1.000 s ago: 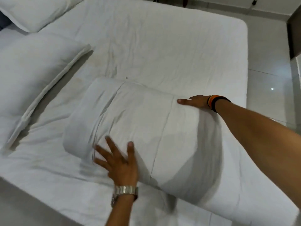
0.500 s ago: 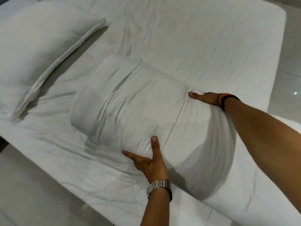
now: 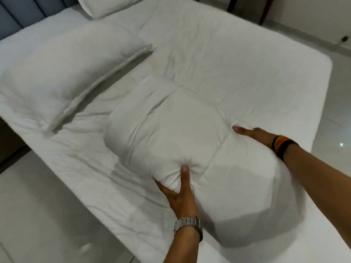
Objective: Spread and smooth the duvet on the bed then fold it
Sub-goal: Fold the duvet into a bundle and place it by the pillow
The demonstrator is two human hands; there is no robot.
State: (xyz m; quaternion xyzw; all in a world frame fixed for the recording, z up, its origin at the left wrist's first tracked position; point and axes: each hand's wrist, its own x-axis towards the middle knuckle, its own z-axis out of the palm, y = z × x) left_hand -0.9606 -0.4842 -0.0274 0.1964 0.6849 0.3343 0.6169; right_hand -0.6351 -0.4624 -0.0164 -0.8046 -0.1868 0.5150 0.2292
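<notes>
Puffy white folded duvet (image 3: 171,130) mid-frame; left hand (image 3: 178,194) pinches near edge, right hand (image 3: 254,134) flat on far side, steadying bundle for lift.

Bedroom, white-sheeted bed (image 3: 247,59), pillows (image 3: 62,67), padded blue headboard (image 3: 17,14), pale tiled floor (image 3: 341,103)

Duvet: the folded white padded duvet (image 3: 171,130) lies on the white sheeted bed (image 3: 247,59), near its front edge, right of centre.
Left hand: the left hand (image 3: 180,192) grips the duvet's near edge, thumb on top.
Right hand: the right hand (image 3: 254,134) rests against the duvet's far right side.
Near pillow: the large white pillow (image 3: 62,73) lies on the bed, left of the duvet, apart from it.
Far pillow: the second white pillow (image 3: 110,5) sits behind the first.
Headboard: the blue padded headboard (image 3: 20,12) stands at the bed's far left.
</notes>
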